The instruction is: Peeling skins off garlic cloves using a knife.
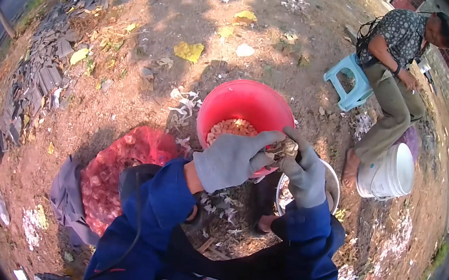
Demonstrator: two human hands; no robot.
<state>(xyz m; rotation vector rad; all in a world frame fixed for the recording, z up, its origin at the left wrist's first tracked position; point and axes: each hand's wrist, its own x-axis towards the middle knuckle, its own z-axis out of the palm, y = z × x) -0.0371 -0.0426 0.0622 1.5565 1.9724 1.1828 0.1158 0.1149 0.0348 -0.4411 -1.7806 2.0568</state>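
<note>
My left hand (233, 161), in a grey glove, reaches across the front of the red bucket (215, 102) with thumb and fingers closed on a brownish, papery garlic bulb (284, 149). From the other side my right hand (307, 176), gloved alike, grips the same bulb between thumb and fingers. The fingers cover part of it. Inside the red bucket lies a heap of pale garlic cloves (232, 128). Under my right hand stands a pale round container (334, 180), partly hidden, with some pieces in it.
To the left a red mesh bag (108, 181) of bulbs rests against grey cloth (67, 196). A person (397, 55) sits on a blue stool (351, 80) at the right, near a tilted white bucket (387, 173). Papery skins (184, 102) and yellow leaves (189, 51) litter the dirt.
</note>
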